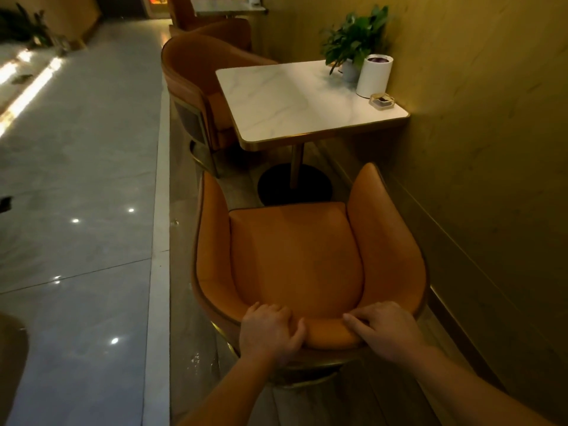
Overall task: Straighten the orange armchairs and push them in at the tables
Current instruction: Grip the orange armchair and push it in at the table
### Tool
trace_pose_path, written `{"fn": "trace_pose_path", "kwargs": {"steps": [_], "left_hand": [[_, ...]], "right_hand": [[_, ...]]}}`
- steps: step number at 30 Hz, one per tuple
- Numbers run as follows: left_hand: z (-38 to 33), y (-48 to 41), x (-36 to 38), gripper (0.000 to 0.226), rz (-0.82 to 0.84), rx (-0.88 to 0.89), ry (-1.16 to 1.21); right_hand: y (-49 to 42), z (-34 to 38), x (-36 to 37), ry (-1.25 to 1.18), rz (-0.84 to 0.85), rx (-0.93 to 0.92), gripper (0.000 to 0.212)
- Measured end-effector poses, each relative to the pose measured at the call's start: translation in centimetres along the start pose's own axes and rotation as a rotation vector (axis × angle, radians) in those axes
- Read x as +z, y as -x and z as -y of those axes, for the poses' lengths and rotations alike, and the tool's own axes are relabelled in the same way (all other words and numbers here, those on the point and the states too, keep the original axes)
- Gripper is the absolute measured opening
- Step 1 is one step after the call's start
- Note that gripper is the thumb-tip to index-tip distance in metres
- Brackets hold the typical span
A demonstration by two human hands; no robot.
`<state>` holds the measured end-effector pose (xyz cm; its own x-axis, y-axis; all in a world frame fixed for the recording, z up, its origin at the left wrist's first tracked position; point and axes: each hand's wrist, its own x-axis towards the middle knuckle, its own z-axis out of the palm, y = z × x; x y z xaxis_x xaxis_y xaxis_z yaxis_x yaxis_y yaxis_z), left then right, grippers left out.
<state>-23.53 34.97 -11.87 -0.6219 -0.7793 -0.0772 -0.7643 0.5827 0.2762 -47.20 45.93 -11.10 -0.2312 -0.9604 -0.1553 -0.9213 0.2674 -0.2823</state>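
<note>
The smooth, tub-backed orange leather armchair (295, 259) filled the lower centre of the frame, its seat short of the white marble-topped, gold-edged table (295, 103) above it. Both arms reached forward. The left hand (270, 330) and right hand (384, 327) gripped its padded back rim, fingers curled over.

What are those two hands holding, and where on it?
Both the left hand and right hand grip the near orange armchair by the top edge of its backrest.
</note>
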Motion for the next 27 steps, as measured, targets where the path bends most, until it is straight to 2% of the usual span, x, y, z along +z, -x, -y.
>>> {"fn": "trace_pose_path", "kwargs": {"steps": [5,15,19,27], "left_hand": [[-2.7,-1.4,0.3,0.058,0.030,0.013,0.014],[-8.4,-5.7,0.9,0.052,0.013,0.027,0.032],[-9.8,-7.7,1.2,0.053,0.049,0.046,0.014],[-12.2,-11.9,1.6,0.062,0.058,0.072,0.004]], "right_hand": [[-0.8,-2.8,-1.2,0.019,0.060,0.046,0.051],[-2.8,-9.4,-3.5,-0.017,0.023,0.080,0.051],[-4.0,-10.9,-4.2,-0.010,0.009,0.092,0.038],[-6.8,-14.0,-6.6,-0.015,-0.024,0.062,0.028]]}}
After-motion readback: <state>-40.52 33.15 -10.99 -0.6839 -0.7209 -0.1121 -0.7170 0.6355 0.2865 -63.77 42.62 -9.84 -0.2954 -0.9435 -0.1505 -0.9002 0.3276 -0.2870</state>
